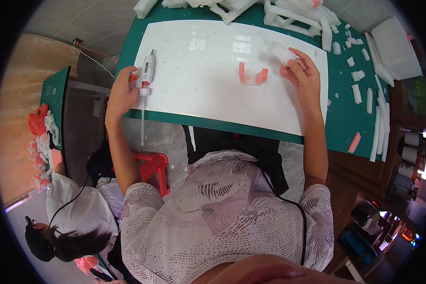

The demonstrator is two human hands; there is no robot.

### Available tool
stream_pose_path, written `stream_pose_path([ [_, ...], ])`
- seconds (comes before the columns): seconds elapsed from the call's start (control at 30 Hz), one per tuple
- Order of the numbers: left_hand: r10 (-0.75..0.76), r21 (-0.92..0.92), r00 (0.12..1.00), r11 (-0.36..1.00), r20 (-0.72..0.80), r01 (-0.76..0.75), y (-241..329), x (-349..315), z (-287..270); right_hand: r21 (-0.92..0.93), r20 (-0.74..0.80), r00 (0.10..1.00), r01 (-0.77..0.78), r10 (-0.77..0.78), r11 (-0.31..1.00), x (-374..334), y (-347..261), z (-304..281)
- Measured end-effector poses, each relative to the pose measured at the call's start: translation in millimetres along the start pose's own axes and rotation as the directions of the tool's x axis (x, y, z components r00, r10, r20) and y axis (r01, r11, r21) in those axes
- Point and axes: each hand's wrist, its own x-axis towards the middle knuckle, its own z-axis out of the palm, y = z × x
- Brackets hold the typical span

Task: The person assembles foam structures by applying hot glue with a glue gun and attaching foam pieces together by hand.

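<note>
A white hot glue gun [148, 70] points away from me at the left of the white board, its clear glue stick [143, 118] reaching back past the table's near edge. My left hand [121, 94] is closed at the gun's left side, fingers curled by an orange-red part; the handle itself is hidden. Between thumb and fingers, my right hand [304, 75] pinches a small white foam block [281, 52] above the board's right side. Just left of that hand, a U-shaped piece with two pink foam uprights [242, 72] and a pale base stands on the board.
The white board [189, 90] covers much of the green table [222, 124]. White foam frames [293, 19] line the far edge; foam scraps [356, 93] and long strips [382, 123] lie right. A red stool [157, 165] stands below left, near another person in white [80, 203].
</note>
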Motion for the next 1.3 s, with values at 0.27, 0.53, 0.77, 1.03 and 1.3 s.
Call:
stream_pose_path([
  [0.27, 0.073, 0.078, 0.994, 0.994, 0.075, -0.079, -1.1, -9.5, -11.2, 0.009, -0.019, 1.0, 0.006, -0.006, 1.0, -1.8, 2.8, -2.8],
  [0.53, 0.27, 0.431, 0.962, 0.865, 0.036, -0.258, 0.1, -3.1, 1.7, -0.008, -0.017, 1.0, 0.018, -0.018, 1.0, -2.9, 0.8, -4.8],
  [0.77, 0.309, 0.271, 0.897, 0.936, -0.317, -0.227, 41.2, -21.8, 1.1, -0.035, 0.063, 0.984, 0.166, -0.164, 0.985, -12.4, -16.2, 9.8],
  [1.03, 0.461, -0.195, 0.869, 0.849, -0.181, -0.491, 119.7, -31.8, 9.7, 0.003, 0.168, 0.969, 0.182, -0.18, 0.983, -47.6, -55.0, 42.0],
  [1.3, 0.578, -0.143, 0.786, 0.778, -0.219, -0.612, 129.3, -28.2, 25.6, -0.002, 0.26, 0.955, 0.148, -0.142, 0.989, -50.5, -50.4, 58.2],
])
